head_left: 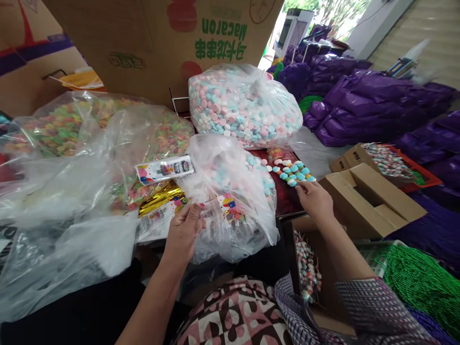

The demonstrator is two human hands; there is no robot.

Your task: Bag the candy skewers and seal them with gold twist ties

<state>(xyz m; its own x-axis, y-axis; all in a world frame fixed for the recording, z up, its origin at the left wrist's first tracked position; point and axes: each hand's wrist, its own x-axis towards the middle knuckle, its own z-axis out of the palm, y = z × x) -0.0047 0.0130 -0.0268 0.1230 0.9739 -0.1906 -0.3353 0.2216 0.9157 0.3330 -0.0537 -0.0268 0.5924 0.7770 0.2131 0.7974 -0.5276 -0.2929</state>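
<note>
Behind the bags, a cardboard box [161,43] reads "Macaron" upside down in green. On the desk, the right hand [315,200], fingers loosely apart, touches a row of pastel round candies [293,172]. The left hand [184,234] pinches a crinkly clear printed wrapper [219,207] just beside a clear plastic bag [230,191] of candies.

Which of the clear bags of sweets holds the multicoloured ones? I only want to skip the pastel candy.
The wide bag at far left: its sweets are green, orange and yellow. The tied bag at the back and the bag beside the left hand hold pink, blue and white ones.
</note>
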